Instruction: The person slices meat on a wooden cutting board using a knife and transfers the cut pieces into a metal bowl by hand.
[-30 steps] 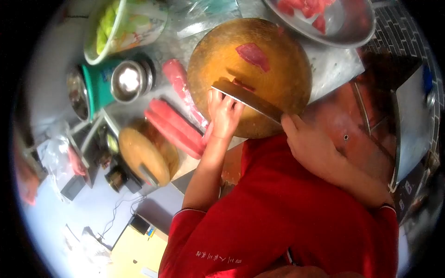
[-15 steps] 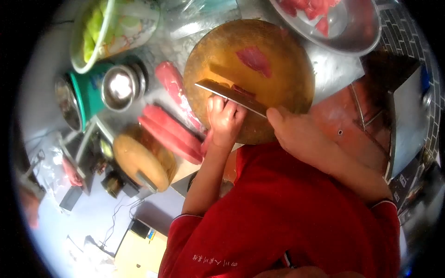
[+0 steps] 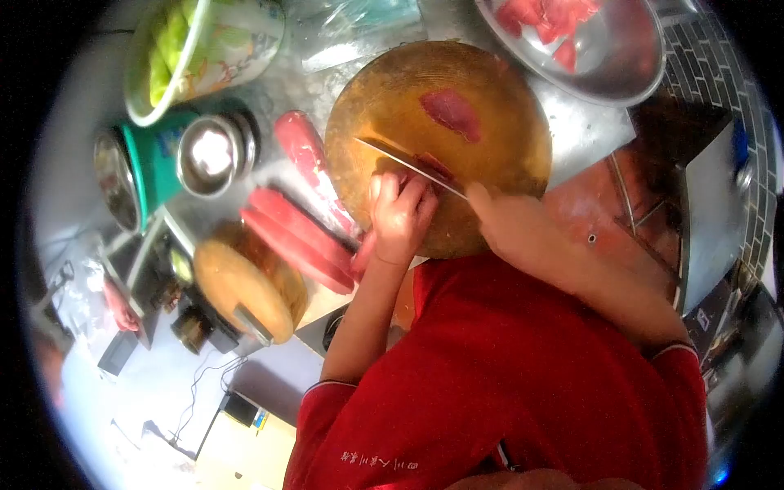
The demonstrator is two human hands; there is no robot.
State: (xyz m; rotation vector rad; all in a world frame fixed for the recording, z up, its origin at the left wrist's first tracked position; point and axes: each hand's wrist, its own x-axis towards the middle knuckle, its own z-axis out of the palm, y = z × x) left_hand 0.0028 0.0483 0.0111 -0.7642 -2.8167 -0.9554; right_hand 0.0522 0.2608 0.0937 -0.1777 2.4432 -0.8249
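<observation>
On the round wooden chopping block (image 3: 506, 167), my right hand (image 3: 510, 233) grips a cleaver (image 3: 408, 166), its blade seen nearly edge-on. My left hand (image 3: 398, 211) has its fingers curled on a piece of red meat, right beside the blade; most of that piece is hidden under the hand. Just past the blade is a small strip of meat (image 3: 435, 166). Farther up the block lies a flat slice of meat (image 3: 451, 114). Left of the block are long pink cuts of meat (image 3: 298, 241) and another long piece (image 3: 304, 151).
A metal basin (image 3: 625, 77) with meat slices stands at upper right. To the left are metal bowls (image 3: 208, 155), a green container (image 3: 163, 163) and a tub of green vegetables (image 3: 237, 49). A second wooden block (image 3: 237, 282) with a blade on it stands lower left.
The cleaver blade has turned from showing its broad side to nearly edge-on. Both hands stay in about the same places, and the view has shifted slightly.
</observation>
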